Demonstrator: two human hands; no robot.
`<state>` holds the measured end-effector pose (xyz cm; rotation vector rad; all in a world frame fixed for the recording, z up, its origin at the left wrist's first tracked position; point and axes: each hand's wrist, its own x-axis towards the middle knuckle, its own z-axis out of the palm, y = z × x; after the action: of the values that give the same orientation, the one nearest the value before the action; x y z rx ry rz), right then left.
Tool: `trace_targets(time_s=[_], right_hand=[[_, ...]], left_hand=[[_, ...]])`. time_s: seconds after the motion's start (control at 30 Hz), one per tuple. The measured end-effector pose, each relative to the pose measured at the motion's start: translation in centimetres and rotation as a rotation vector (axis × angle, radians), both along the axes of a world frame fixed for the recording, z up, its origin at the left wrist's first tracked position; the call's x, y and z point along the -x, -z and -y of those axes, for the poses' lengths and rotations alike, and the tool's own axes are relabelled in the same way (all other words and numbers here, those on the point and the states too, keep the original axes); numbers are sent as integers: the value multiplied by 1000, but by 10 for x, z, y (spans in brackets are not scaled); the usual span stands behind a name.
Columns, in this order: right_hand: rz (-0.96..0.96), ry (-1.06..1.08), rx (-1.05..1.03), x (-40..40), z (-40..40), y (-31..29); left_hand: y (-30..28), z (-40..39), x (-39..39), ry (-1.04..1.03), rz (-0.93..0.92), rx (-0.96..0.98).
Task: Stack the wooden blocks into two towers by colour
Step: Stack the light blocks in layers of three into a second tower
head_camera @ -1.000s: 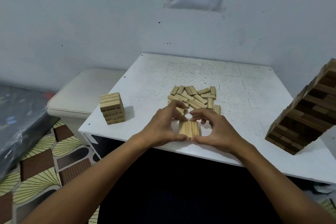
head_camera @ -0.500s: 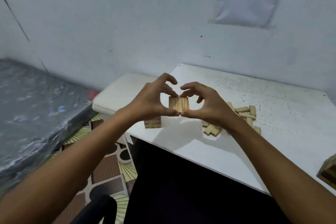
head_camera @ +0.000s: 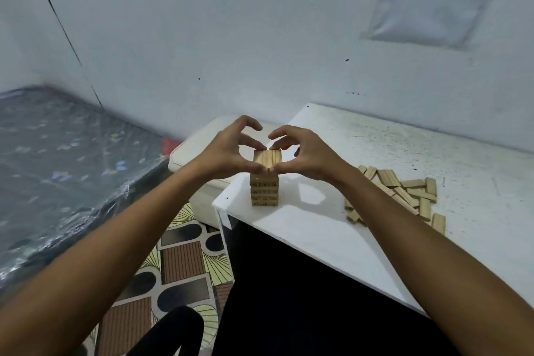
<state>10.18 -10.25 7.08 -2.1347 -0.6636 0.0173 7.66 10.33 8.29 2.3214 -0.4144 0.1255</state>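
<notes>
1. Head view, only one camera. Both hands meet over the light-wood tower (head_camera: 264, 189) near the left front corner of the white desk (head_camera: 318, 234).
2. Left hand (head_camera: 228, 157): grip closed on the layer of three light blocks (head_camera: 268, 158). Thumb presses the near edge, fingers curl over the far edge from the left.
3. Right hand (head_camera: 307, 156): same grip mirrored. Thumb on the near edge, fingers arched over the far edge from the right. The two thumbs touch at the near edge.
4. The layer sits flat, grain running away from the camera, at the top of the tower. Cannot tell whether it rests fully on the tower or is just above it; the thumbs cover the seam.
5. Below the hands the tower shows about four layers, upright, with dark printed marks on the block faces.
6. Loose pile of light blocks (head_camera: 401, 196) lies on the desk to the right of the tower, well apart from it, partly hidden behind the right forearm. Blocks lie flat at mixed angles, some overlapping.
7. Left of the desk: a cream padded stool (head_camera: 196, 153), touching or just beside the desk edge, cannot tell which.
8. Far left: a mattress in plastic wrap (head_camera: 66, 165) against the wall.
9. Floor: patterned mat (head_camera: 179, 263) in brown, yellow and black.
10. Wall: a printed sheet in a plastic sleeve (head_camera: 436, 0), upper right; text too blurred to read.
11. The dark-block tower lies outside this view.
</notes>
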Motion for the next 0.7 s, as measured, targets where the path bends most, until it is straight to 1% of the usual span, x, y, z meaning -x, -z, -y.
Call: trace_targets(time_s=[0.33, 0.7], right_hand=[[-14, -10, 5, -1, -5, 10], [-9, -13, 11, 0, -4, 13]], left_hand=[[7, -5, 1, -3, -25, -27], [13, -4, 0, -1, -43, -11]])
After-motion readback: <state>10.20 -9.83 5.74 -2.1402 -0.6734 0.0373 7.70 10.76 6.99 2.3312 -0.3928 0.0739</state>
